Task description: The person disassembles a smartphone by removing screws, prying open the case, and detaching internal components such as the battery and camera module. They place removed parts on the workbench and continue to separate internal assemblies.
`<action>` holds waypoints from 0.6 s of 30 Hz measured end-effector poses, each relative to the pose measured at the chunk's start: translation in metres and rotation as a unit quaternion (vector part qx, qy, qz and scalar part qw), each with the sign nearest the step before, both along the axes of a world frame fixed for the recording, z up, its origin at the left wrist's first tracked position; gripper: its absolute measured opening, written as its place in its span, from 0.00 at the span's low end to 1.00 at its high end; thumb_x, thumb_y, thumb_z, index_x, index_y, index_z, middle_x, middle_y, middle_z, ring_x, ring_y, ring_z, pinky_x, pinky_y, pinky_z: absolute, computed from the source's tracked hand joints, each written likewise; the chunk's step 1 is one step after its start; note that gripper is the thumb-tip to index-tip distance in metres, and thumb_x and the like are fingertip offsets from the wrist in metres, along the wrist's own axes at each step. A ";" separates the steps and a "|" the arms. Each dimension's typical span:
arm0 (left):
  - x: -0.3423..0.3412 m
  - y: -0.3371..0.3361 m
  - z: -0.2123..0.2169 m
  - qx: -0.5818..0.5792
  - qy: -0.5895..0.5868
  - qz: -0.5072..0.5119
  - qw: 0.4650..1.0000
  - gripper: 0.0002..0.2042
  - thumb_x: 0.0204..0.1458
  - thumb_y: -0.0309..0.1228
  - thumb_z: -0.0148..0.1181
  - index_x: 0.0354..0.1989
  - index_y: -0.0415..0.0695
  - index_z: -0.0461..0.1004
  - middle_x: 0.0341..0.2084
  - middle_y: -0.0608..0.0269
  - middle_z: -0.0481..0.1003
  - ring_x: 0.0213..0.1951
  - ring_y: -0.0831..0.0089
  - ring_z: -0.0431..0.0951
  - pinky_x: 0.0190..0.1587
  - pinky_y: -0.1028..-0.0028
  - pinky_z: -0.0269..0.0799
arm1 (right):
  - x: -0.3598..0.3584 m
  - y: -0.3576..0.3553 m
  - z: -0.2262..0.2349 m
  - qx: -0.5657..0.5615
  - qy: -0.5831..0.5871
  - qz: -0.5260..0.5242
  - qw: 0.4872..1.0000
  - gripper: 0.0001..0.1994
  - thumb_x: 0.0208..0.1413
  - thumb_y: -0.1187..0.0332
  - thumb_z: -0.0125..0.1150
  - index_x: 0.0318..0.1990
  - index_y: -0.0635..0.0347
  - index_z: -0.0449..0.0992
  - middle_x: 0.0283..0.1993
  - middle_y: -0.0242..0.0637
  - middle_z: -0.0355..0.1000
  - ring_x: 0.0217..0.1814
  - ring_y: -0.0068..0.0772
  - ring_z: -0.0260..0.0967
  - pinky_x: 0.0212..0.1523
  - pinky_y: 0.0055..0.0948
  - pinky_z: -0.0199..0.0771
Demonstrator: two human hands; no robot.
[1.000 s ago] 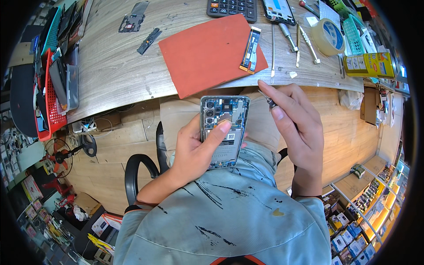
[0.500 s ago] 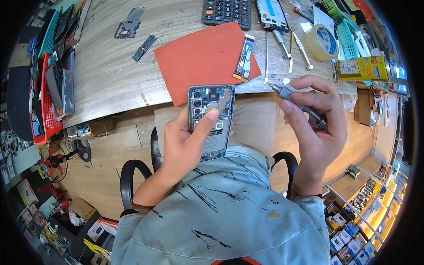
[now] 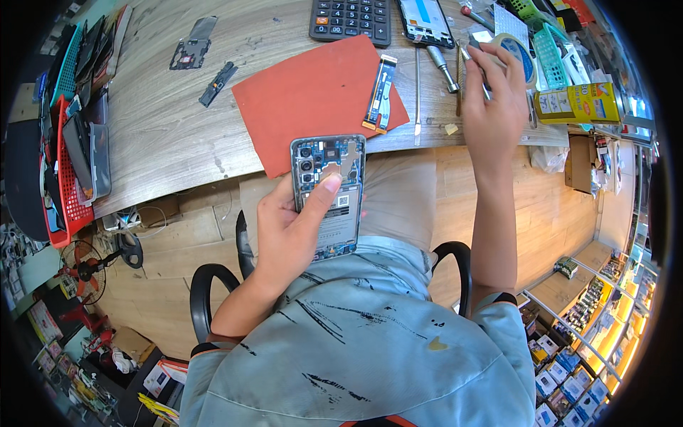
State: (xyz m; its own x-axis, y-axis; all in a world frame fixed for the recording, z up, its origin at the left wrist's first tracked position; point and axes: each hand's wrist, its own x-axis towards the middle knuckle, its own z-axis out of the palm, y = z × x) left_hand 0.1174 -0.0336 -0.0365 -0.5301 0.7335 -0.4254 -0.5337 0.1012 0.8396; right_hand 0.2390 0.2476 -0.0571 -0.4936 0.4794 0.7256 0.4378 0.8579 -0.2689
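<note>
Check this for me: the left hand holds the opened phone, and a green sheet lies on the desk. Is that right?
Not quite: the sheet is orange-red, not green, as the head view shows. The left hand does hold the opened phone, and the sheet does lie on the desk.

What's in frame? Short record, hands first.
Left hand: holds opened phone, thumb over its inner parts
Right hand: over wooden desk, right of silver-handled tool; grip unclear
Phone state: back cover off, cameras and battery exposed
Red sheet: on desk, flex cable across its right edge
Far edge of view: calculator
Right side: yellow tin
</note>
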 end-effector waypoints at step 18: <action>-0.005 0.000 0.000 0.012 -0.040 -0.019 0.999 0.15 0.73 0.33 0.62 0.56 0.32 0.78 0.39 0.54 0.85 0.38 0.68 0.89 0.41 0.69 0.88 | -0.001 0.038 0.008 -0.158 -0.166 -0.084 0.970 0.15 0.66 0.64 0.72 0.54 0.64 0.84 0.35 0.39 0.84 0.34 0.29 0.79 0.40 0.31 0.79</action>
